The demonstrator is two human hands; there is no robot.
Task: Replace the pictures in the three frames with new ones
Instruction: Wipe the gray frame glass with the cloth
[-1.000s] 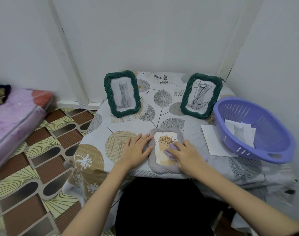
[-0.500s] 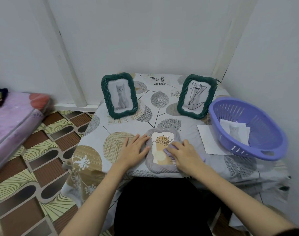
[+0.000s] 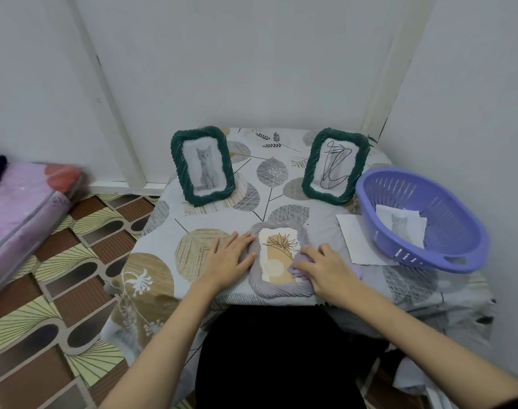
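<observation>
A grey rope-edged frame point(image 3: 281, 289) lies flat near the table's front edge, with a plant drawing point(image 3: 276, 252) in it. My left hand point(image 3: 229, 261) rests flat on its left rim, fingers straight. My right hand point(image 3: 325, 268) holds a lilac cloth point(image 3: 295, 268) against the frame's lower right part. Two green frames stand behind. The left green frame point(image 3: 203, 165) shows a grey cat, and the right green frame point(image 3: 334, 165) shows a black scribble drawing.
A purple slotted basket point(image 3: 446, 255) sits at the table's right edge with a cat print point(image 3: 400, 227) inside. A white sheet point(image 3: 358, 243) lies partly under it. Walls close in behind and to the right. A pink mattress point(image 3: 21, 202) lies on the floor at left.
My right hand has slid the cloth a little toward me over the picture. The left hand stays on the frame's left rim. The view has shifted slightly.
</observation>
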